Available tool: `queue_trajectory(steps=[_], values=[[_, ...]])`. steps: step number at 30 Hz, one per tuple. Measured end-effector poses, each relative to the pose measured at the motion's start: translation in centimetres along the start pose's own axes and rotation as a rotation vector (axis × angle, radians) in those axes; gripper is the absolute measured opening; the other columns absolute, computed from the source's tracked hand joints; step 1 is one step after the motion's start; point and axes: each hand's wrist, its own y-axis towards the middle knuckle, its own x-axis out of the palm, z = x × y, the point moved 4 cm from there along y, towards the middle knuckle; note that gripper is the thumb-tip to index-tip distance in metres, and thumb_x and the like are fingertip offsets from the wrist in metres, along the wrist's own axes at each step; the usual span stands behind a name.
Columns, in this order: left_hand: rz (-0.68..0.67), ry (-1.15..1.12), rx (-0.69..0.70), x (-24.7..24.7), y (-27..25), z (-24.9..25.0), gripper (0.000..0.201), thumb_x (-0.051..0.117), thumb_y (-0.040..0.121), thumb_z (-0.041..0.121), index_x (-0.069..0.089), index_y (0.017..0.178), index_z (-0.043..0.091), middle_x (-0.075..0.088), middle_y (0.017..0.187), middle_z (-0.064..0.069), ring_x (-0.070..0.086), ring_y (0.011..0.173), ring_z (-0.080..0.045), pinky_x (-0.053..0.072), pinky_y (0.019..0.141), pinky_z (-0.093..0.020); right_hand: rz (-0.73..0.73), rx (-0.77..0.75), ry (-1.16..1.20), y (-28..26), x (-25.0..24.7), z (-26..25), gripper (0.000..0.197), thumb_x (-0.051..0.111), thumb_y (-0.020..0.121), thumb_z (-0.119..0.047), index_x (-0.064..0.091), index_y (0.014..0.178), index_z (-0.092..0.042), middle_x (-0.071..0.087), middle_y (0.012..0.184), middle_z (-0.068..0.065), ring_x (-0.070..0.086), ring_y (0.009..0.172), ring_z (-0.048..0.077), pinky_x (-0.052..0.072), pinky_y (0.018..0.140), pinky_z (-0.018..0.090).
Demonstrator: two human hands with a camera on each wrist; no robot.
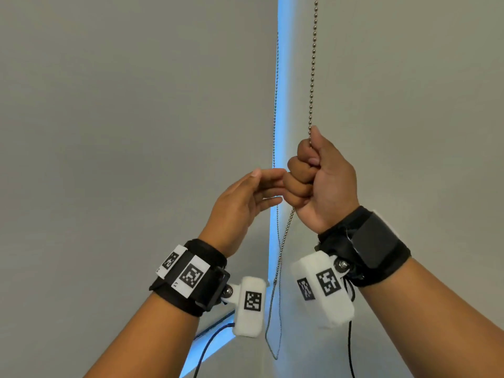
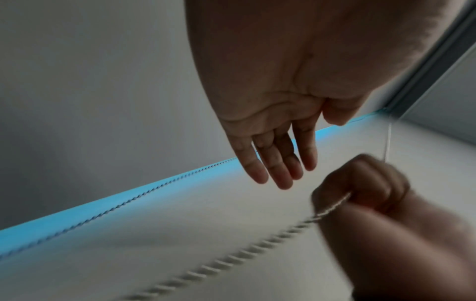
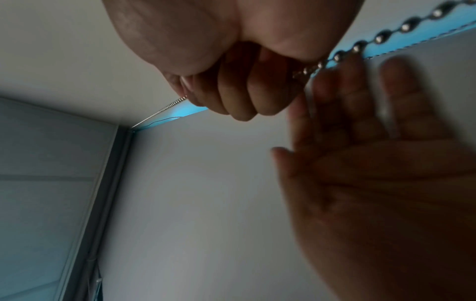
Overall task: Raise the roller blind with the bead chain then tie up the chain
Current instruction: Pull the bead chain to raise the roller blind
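A metal bead chain [image 1: 313,64] hangs in front of the grey roller blind [image 1: 122,105]. My right hand [image 1: 316,175] grips the near strand in a fist; the chain enters at the thumb and leaves below the palm. The far strand [image 1: 276,105] runs along the bright gap beside the blind. The chain's loop [image 1: 275,336] dangles below between my wrists. My left hand [image 1: 256,189] is open, fingers straight, reaching towards the far strand beside the right fist and holding nothing. The left wrist view shows the straight fingers [image 2: 278,169] and the fist [image 2: 360,183] with chain [image 2: 231,258].
A second grey blind or wall panel [image 1: 409,105] lies to the right of the blue lit gap [image 1: 281,77]. A dark window frame [image 3: 108,193] runs up the corner in the right wrist view. Black cables [image 1: 350,350] hang from both wrist cameras.
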Motion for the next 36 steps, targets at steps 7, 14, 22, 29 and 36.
queue_trajectory(steps=[7, 14, 22, 29, 36], values=[[-0.146, 0.115, -0.018, 2.4, 2.9, 3.3, 0.05, 0.035, 0.105, 0.036, 0.058, 0.133, 0.001, 0.066, 0.125, -0.021, 0.065, 0.111, -0.03, 0.049, 0.101, -0.046, 0.021, 0.077, -0.033, -2.1, -1.7, 3.0, 0.047, 0.036, 0.103, -0.043, 0.025, 0.061, -0.024, 0.012, 0.052, -0.004, 0.004, 0.044, 0.013, 0.007, 0.043, 0.019], [-0.14, -0.003, -0.085, 5.1, 4.2, 4.1, 0.036, 0.035, 0.107, 0.029, 0.052, 0.079, 0.014, 0.037, 0.063, 0.0, 0.032, 0.05, -0.013, 0.032, 0.046, -0.026, -0.049, 0.272, -0.124, -3.5, -5.6, 7.8, 0.042, 0.047, 0.094, -0.043, 0.035, 0.061, -0.02, 0.018, 0.055, -0.003, 0.009, 0.048, 0.011, 0.011, 0.042, 0.024], [-0.017, -0.158, -0.088, 4.8, 4.3, 1.8, 0.046, 0.036, 0.105, 0.03, 0.03, 0.06, 0.023, 0.019, 0.05, 0.009, 0.009, 0.043, -0.008, 0.004, 0.044, -0.023, -0.123, 0.07, -0.28, 3.0, -5.9, 0.6, 0.043, 0.041, 0.098, -0.03, 0.062, 0.112, 0.005, 0.066, 0.092, 0.017, 0.064, 0.083, 0.026, 0.054, 0.079, 0.04], [0.129, -0.087, -0.154, 4.1, 4.3, -1.5, 0.045, 0.049, 0.099, 0.037, 0.034, 0.057, 0.028, 0.025, 0.057, 0.003, 0.009, 0.061, -0.022, 0.012, 0.056, -0.033, -0.097, -0.046, -0.25, 7.4, 0.1, -4.0, 0.046, 0.041, 0.103, -0.049, 0.062, 0.092, -0.011, 0.058, 0.075, 0.003, 0.049, 0.063, 0.015, 0.045, 0.06, 0.028], [0.168, -0.02, -0.254, 1.9, 3.2, -4.1, 0.03, 0.052, 0.088, 0.031, 0.061, 0.063, 0.017, 0.059, 0.064, -0.004, 0.054, 0.062, -0.023, 0.045, 0.064, -0.036, 0.126, -0.029, -0.149, 7.4, 0.5, -1.1, 0.054, 0.044, 0.1, -0.057, 0.028, 0.06, -0.025, 0.016, 0.055, -0.005, 0.008, 0.047, 0.014, 0.011, 0.041, 0.023]])
